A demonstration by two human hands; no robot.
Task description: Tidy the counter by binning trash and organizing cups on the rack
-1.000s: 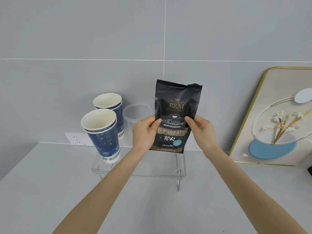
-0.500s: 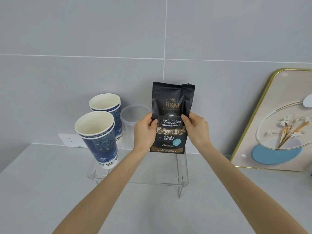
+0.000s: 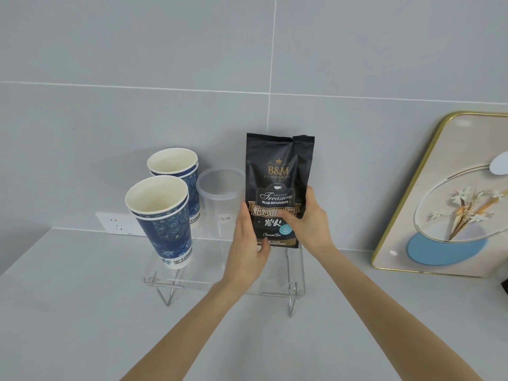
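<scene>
A black coffee bag point(image 3: 277, 166) stands upright on the right part of a clear acrylic rack point(image 3: 220, 281). My right hand point(image 3: 313, 224) grips the bag's right side, thumb across the front label. My left hand point(image 3: 247, 248) lies against the bag's lower left edge, fingers stretched upward and thumb at the bottom corner. On the rack's left end stand two stacked blue patterned paper cups point(image 3: 162, 221). Another stacked pair of paper cups point(image 3: 176, 166) is behind them, and a clear plastic cup point(image 3: 220, 199) stands between the cups and the bag.
A gold-framed picture point(image 3: 453, 202) leans on the tiled wall at the right. A white wall socket point(image 3: 115, 222) sits low on the wall behind the cups. A dark object point(image 3: 505, 287) shows at the right edge. The grey counter point(image 3: 82, 312) spreads in front.
The coffee bag has come down from mid-air to the right part of the rack. My left hand slid down to the bag's lower edge and its fingers straightened.
</scene>
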